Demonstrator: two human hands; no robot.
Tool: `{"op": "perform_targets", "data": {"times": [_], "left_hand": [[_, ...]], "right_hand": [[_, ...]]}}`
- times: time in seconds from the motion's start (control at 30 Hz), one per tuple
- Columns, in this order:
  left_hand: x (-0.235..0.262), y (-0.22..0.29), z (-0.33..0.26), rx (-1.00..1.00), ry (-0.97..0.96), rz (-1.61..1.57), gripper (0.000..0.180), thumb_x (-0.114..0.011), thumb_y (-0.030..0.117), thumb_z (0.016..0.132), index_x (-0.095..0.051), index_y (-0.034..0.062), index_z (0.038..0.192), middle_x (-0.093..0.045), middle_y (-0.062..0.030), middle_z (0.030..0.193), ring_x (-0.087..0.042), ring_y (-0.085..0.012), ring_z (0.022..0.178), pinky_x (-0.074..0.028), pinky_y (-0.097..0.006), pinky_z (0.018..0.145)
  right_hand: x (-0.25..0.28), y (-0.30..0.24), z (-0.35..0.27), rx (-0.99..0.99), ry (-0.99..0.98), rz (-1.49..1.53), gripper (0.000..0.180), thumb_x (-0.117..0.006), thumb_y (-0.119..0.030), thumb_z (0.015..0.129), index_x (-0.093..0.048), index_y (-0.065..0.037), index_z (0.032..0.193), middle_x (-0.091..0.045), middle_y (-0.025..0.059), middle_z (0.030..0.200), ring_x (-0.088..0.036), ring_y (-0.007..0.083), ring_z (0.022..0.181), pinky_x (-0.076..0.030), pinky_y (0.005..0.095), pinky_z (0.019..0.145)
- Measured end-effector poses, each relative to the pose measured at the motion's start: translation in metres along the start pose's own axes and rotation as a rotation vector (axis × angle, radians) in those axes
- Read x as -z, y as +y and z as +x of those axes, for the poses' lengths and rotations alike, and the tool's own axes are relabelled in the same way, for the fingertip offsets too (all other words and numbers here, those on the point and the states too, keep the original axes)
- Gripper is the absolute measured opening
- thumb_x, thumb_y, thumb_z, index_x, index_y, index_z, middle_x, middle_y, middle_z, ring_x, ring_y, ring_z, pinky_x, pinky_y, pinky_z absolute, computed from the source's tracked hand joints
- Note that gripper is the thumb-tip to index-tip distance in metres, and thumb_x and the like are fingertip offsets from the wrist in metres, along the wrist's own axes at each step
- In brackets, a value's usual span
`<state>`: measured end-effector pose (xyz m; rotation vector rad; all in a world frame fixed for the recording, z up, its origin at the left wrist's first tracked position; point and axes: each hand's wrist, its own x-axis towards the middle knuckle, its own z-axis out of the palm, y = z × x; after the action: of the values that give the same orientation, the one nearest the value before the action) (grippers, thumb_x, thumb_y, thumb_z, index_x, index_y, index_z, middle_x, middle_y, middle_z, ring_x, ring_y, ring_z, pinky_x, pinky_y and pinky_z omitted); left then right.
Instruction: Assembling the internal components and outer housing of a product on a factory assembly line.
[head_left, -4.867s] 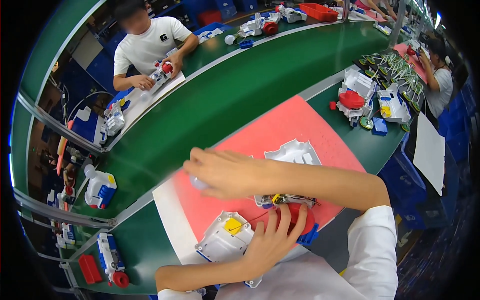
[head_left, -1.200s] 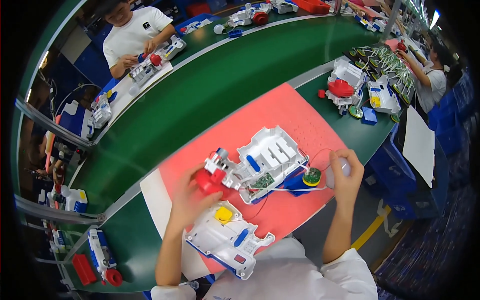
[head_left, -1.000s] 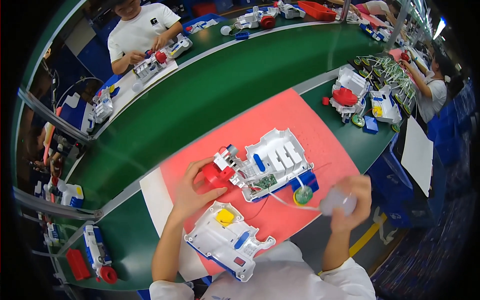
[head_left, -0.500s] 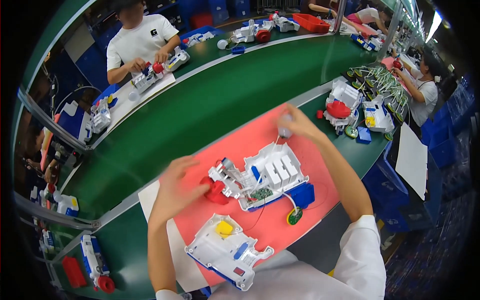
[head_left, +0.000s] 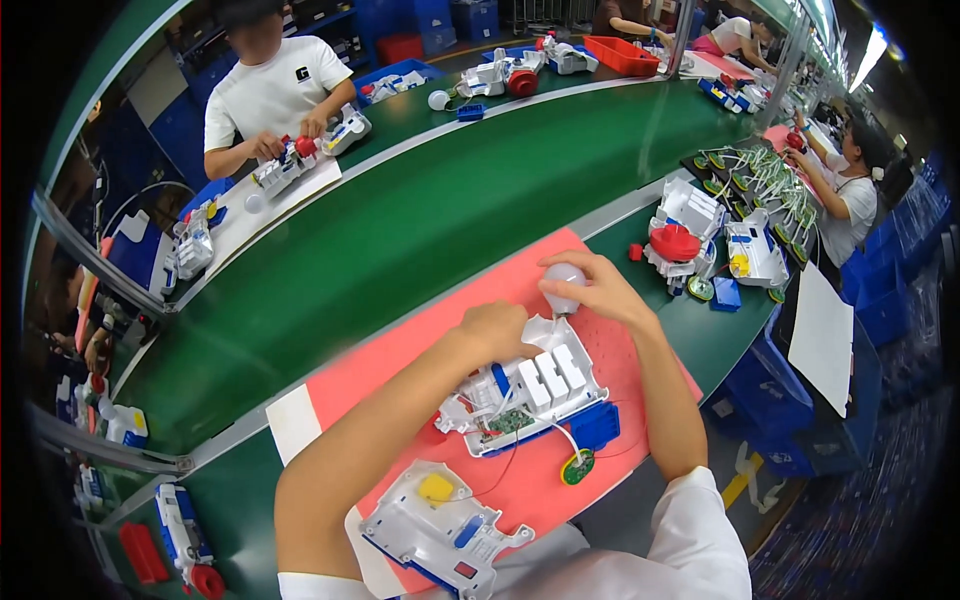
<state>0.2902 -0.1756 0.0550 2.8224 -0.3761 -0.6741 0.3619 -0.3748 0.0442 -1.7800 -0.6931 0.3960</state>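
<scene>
A: In the head view, what does the right hand (head_left: pixel 602 288) hold?
B: A pale bulb (head_left: pixel 565 290), pinched between thumb and fingers, its base toward the far edge of an open white housing (head_left: pixel 560 405).
A: And the left hand (head_left: pixel 492 332)?
B: It is at the housing's far left side, back of the hand up. The fingertips are partly hidden, so one cannot tell whether they grip anything.
A: Where does the housing lie?
B: On a pink mat (head_left: pixel 612 347), with a green circuit board (head_left: pixel 508 422) inside and a blue part (head_left: pixel 596 427) at its near right edge. Near that part lies a round green disc (head_left: pixel 577 467) on a white lead.
A: Closer to the person?
B: A second white shell (head_left: pixel 408 522), bearing a yellow block (head_left: pixel 436 488).
A: Across the green belt (head_left: pixel 430 220)?
B: A co-worker (head_left: pixel 265 90) with both hands on a similar assembly (head_left: pixel 283 172).
</scene>
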Motion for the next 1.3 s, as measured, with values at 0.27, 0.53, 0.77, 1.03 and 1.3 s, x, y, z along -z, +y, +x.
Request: {"op": "perform_targets", "data": {"times": [0.27, 0.53, 0.77, 1.03, 1.3], "left_hand": [[-0.009, -0.001, 0.007, 0.024, 0.056, -0.02, 0.068, -0.07, 0.064, 0.078, -0.072, 0.0007, 0.101, -0.071, -0.0195, 0.099, -0.07, -0.0342, 0.094, -0.056, -0.047, 0.08], [-0.014, -0.011, 0.011, 0.017, 0.051, -0.103, 0.076, -0.063, 0.075, 0.077, -0.073, 0.0022, 0.099, -0.072, -0.0177, 0.096, -0.07, -0.0315, 0.091, -0.055, -0.045, 0.079], [-0.021, -0.019, 0.011, -0.063, 0.135, -0.151, 0.08, -0.06, 0.08, 0.076, -0.074, 0.0025, 0.089, -0.07, -0.0184, 0.08, -0.07, -0.0333, 0.08, -0.054, -0.046, 0.073], [-0.025, -0.022, 0.008, -0.074, 0.186, -0.187, 0.081, -0.06, 0.081, 0.075, -0.074, 0.0021, 0.086, -0.068, -0.0193, 0.074, -0.069, -0.0347, 0.074, -0.053, -0.048, 0.07], [-0.023, -0.02, 0.008, -0.077, 0.196, -0.219, 0.079, -0.06, 0.08, 0.076, -0.072, 0.0021, 0.08, -0.068, -0.018, 0.072, -0.069, -0.0341, 0.073, -0.053, -0.047, 0.068]], "right_hand": [[-0.01, 0.02, -0.002, 0.01, -0.163, 0.431, 0.054, -0.067, -0.017, 0.092, -0.046, -0.005, 0.141, -0.058, 0.0089, 0.13, -0.055, 0.019, 0.121, -0.043, 0.0347, 0.103], [-0.026, 0.028, -0.003, 0.07, 0.098, 0.354, 0.032, -0.064, -0.018, 0.095, -0.051, -0.008, 0.122, -0.059, 0.0062, 0.12, -0.055, 0.0171, 0.116, -0.046, 0.0345, 0.099], [-0.029, 0.036, -0.007, 0.028, 0.038, 0.546, 0.03, -0.053, -0.02, 0.101, -0.048, -0.01, 0.128, -0.054, 0.006, 0.126, -0.053, 0.0186, 0.118, -0.045, 0.0351, 0.099], [-0.045, 0.037, -0.01, 0.006, 0.149, 0.239, 0.043, -0.057, -0.027, 0.101, -0.037, -0.007, 0.134, -0.049, 0.0093, 0.123, -0.05, 0.0175, 0.115, -0.043, 0.0312, 0.097], [-0.04, 0.055, -0.004, 0.115, 0.134, 0.35, 0.038, -0.054, -0.025, 0.103, -0.038, -0.007, 0.132, -0.049, 0.0091, 0.125, -0.048, 0.017, 0.12, -0.04, 0.0309, 0.101]]}}
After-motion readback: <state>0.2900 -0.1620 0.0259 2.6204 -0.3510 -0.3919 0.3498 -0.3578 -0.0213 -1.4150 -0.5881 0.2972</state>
